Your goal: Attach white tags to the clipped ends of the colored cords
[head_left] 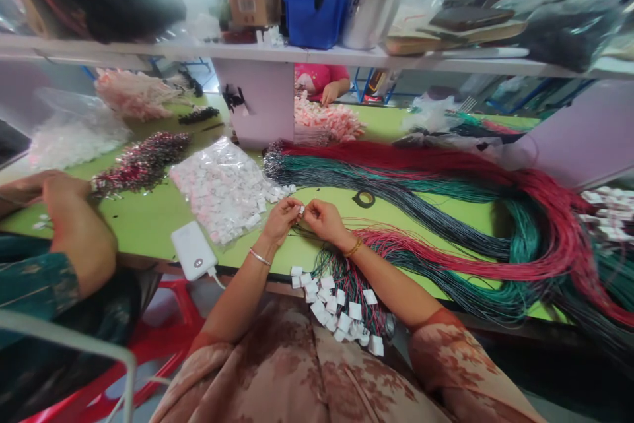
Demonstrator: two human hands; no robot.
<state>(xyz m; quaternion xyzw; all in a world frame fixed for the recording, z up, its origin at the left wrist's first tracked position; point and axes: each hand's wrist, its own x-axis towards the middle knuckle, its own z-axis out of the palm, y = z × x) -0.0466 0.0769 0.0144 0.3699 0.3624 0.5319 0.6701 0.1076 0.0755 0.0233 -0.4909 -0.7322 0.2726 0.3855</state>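
Between the fingertips of my left hand (283, 220) is a small white connector (301, 210), pinched at the table's front. My right hand (321, 220) meets it from the right, its fingers closed; what they grip, likely a thin wire end, is too small to make out. Below my right wrist hangs a bunch of wires with white connectors (337, 307) over the table edge. Loose red, green and black wires (421, 255) run rightward beside my right forearm. A plastic bag of white connectors (222, 189) lies just left of my hands, some spilling out near my left fingers.
A long wire bundle (396, 162) curves across the table. A tape roll (364, 198) lies behind my right hand, a white power bank (193, 251) at the left front. A shelf (198, 50) spans above. A co-worker's arm (79, 231) rests at left; another person's hand (331, 92) works opposite.
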